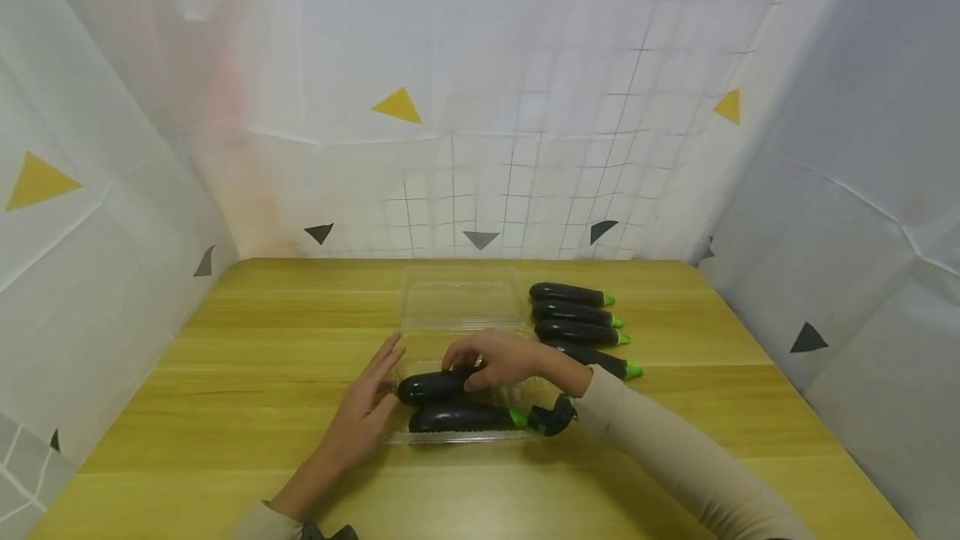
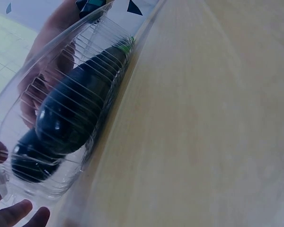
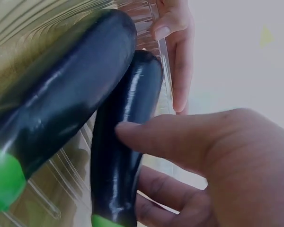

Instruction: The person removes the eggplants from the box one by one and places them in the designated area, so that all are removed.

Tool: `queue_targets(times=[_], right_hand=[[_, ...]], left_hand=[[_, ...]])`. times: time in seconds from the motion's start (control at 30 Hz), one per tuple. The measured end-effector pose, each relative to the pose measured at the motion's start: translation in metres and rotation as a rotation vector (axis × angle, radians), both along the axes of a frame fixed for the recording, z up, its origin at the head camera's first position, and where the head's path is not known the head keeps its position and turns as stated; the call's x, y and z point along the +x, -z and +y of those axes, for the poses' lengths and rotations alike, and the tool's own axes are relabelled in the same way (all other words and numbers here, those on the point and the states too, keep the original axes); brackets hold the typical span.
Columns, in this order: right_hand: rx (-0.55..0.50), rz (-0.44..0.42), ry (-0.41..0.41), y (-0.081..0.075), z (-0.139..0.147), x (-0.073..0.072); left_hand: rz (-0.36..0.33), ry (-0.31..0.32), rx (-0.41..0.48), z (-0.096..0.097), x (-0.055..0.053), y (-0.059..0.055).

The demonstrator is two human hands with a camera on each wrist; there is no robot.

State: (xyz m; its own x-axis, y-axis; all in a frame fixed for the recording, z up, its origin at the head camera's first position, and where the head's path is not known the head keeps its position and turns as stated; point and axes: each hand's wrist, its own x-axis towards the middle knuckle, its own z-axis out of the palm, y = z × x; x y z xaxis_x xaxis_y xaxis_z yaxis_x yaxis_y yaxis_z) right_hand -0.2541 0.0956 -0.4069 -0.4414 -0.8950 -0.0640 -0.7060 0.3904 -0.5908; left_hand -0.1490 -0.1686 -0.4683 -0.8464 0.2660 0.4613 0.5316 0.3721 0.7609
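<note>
A clear plastic clamshell box point(image 1: 480, 437) lies with its lid point(image 1: 461, 297) folded back. Inside, one dark eggplant point(image 1: 465, 417) with a green stem end lies along the near side. My right hand point(image 1: 498, 357) grips a second eggplant point(image 1: 431, 387) behind it, thumb on one side and fingers on the other, as the right wrist view shows. This eggplant point(image 3: 125, 137) slants against the first one point(image 3: 66, 85). My left hand point(image 1: 362, 411) is at the box's left end, fingers extended along the outer wall and thumb right at the rim.
Several more eggplants point(image 1: 573, 313) lie in a column on the wooden table point(image 1: 262, 390), right of the lid, green ends to the right. White sheets point(image 1: 480, 40) with yellow and dark triangles surround the table at the back and sides.
</note>
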Motion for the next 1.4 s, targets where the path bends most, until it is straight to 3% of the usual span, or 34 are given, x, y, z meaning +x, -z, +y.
queue_targets(times=[0.27, 0.57, 0.93, 1.17, 1.4], right_hand=[[-0.059, -0.051, 0.023, -0.007, 0.004, 0.003], [-0.085, 0.003, 0.046, -0.013, 0.007, 0.009], [-0.127, -0.043, 0.1, -0.014, 0.011, 0.013], [-0.139, 0.0, 0.161, -0.016, 0.015, 0.014], [-0.192, -0.027, 0.19, -0.018, 0.019, 0.014]], left_hand=[[0.005, -0.027, -0.026, 0.0, 0.0, 0.0], [-0.001, -0.011, -0.007, 0.0, 0.0, -0.001], [0.007, -0.012, -0.008, 0.0, -0.002, 0.001], [0.039, -0.012, 0.007, 0.0, -0.002, 0.002], [0.006, -0.026, -0.004, 0.001, -0.001, 0.0]])
